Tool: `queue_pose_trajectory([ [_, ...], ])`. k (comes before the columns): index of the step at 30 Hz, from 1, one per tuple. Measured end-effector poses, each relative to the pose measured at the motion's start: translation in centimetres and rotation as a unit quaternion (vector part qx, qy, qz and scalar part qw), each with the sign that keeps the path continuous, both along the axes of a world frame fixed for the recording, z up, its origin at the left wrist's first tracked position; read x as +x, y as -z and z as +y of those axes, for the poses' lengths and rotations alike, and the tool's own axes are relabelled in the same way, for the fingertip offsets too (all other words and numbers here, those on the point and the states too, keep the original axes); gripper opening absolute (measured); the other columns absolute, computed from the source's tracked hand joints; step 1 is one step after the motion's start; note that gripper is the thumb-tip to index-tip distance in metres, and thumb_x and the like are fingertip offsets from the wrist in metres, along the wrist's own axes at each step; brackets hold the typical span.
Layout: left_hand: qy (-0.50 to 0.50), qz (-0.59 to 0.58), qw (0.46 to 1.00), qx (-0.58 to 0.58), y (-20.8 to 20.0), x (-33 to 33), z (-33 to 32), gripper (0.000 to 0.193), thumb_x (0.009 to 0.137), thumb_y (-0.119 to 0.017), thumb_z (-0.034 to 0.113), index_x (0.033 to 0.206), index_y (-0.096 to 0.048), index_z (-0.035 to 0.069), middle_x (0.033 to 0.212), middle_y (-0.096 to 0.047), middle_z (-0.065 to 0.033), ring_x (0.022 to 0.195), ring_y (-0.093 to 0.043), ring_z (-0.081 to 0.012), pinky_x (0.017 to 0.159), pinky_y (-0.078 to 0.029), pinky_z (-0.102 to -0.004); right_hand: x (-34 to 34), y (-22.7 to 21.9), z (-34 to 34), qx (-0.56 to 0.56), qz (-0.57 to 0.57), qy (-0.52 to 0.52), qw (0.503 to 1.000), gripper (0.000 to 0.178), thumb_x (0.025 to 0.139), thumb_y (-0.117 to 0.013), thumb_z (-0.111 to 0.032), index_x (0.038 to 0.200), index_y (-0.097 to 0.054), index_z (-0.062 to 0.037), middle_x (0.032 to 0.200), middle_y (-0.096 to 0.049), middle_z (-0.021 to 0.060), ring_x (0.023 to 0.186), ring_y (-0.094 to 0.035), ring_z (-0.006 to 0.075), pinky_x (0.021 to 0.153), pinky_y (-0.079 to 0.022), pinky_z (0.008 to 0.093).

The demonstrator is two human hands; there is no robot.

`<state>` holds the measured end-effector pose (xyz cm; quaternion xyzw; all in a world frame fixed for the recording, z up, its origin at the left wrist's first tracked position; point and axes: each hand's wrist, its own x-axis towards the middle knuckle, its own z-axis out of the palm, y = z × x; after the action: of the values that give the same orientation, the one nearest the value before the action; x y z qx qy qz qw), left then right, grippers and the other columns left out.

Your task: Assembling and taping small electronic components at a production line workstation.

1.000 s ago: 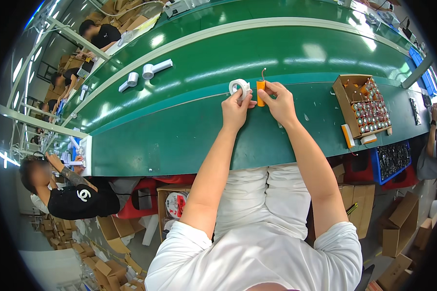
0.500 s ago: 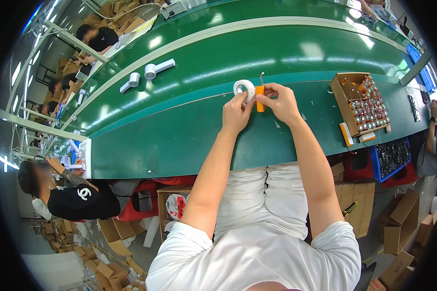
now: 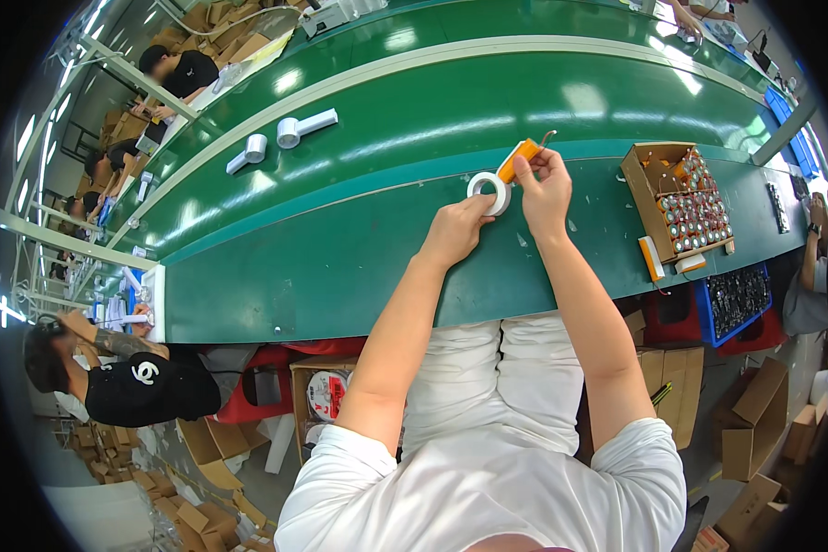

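Over the green table (image 3: 359,258), my left hand (image 3: 458,230) is closed on a roll of white tape (image 3: 476,183), its ring tilted so the hole shows. Just right of it, my right hand (image 3: 546,191) pinches an orange battery pack (image 3: 519,162) between thumb and fingers. The pack slants up to the right, with a whitish strip along its upper side and a short wire at its far end. Its lower end comes close to the roll; whether the two touch I cannot tell.
A cardboard box (image 3: 649,191) of several orange cells stands to the right, two orange-white packs (image 3: 651,258) beside it. A blue crate (image 3: 713,313) of dark parts sits below the table edge. White handheld devices (image 3: 290,134) lie on the green belt (image 3: 414,101). Co-workers (image 3: 152,382) sit left.
The battery pack has turned from upright to slanting, and my right hand has moved up with it. My left hand has shifted right with the tape roll, whose hole now faces me more.
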<state>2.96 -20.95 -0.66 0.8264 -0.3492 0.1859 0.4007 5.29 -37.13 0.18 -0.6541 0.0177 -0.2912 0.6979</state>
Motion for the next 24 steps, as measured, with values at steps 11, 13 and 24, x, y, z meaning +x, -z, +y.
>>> queue_pose_trajectory([
  [11,-0.019,-0.016,1.000,-0.014,0.1,0.4,0.7,0.028,0.072,-0.062,-0.008,0.098,-0.062,0.002,0.090,-0.068,-0.0158,0.081,-0.066,-0.0330,0.069,-0.053,-0.0397,-0.4,0.6,1.3,0.176,0.005,-0.095,0.980,0.031,0.094,-0.062,-0.022,0.107,-0.046,0.0009,0.096,-0.057,0.0075,0.082,-0.060,0.0137,0.072,-0.051,0.0252],
  [13,-0.017,-0.024,0.999,-0.014,0.2,0.4,0.7,0.030,0.071,-0.061,-0.009,0.099,-0.063,0.001,0.091,-0.068,-0.0159,0.081,-0.066,-0.0328,0.070,-0.053,-0.0395,0.1,0.6,0.2,0.231,0.049,-0.146,0.961,0.031,0.094,-0.061,-0.023,0.108,-0.046,0.0004,0.099,-0.056,0.0082,0.085,-0.060,0.0143,0.073,-0.051,0.0254],
  [24,-0.009,-0.007,0.998,-0.067,0.1,0.4,1.5,0.034,0.070,-0.057,-0.009,0.100,-0.064,0.004,0.093,-0.068,-0.0155,0.082,-0.066,-0.0334,0.070,-0.054,-0.0403,1.4,-1.4,-1.1,0.321,-0.025,0.045,0.946,0.024,0.096,-0.057,-0.018,0.106,-0.049,0.0017,0.100,-0.057,0.0102,0.089,-0.061,0.0190,0.083,-0.055,0.0343],
])
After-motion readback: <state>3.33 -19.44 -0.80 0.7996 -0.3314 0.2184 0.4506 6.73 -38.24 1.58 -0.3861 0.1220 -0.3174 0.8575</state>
